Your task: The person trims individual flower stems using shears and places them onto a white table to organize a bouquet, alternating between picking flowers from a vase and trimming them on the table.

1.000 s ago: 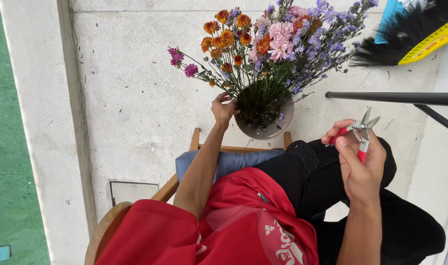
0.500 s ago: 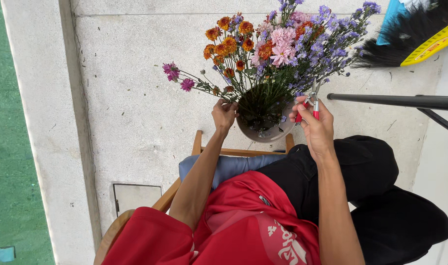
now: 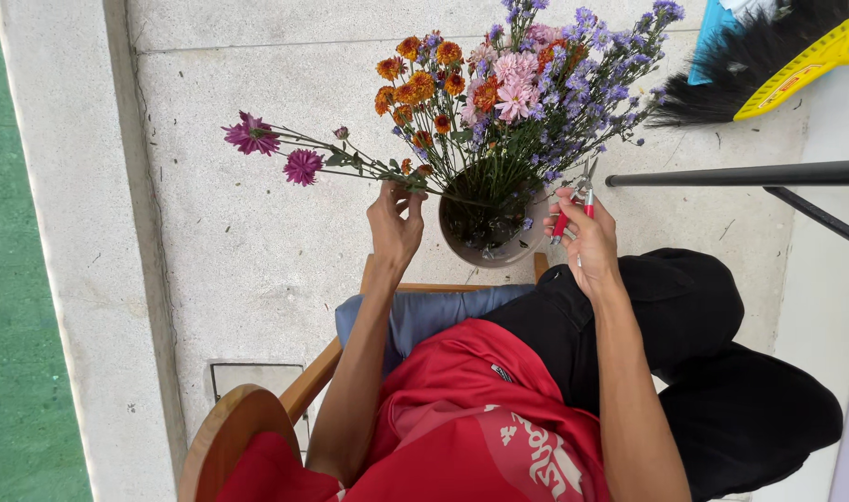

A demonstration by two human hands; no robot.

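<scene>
A round grey pot [image 3: 508,251] stands on the concrete floor, filled with orange, pink and purple flowers [image 3: 527,88]. My left hand [image 3: 394,223] grips thin stems at the pot's left rim; those stems lean out left and end in two magenta blooms [image 3: 276,149]. My right hand [image 3: 583,237] is at the pot's right rim and holds red-handled pruning shears [image 3: 578,200], blades pointing up into the purple flowers. I sit on a wooden chair [image 3: 248,418] with a blue cushion, in a red top and black trousers.
A yellow broom with black bristles [image 3: 759,60] lies at the top right beside something blue. A black metal bar [image 3: 750,174] runs across at the right. A green strip [image 3: 15,279] borders the concrete at the left. A small floor hatch [image 3: 257,372] is under the chair.
My right hand has swung the shears from over my knee to the pot's right rim. My left hand has stayed on the stems, now leaning further out left.
</scene>
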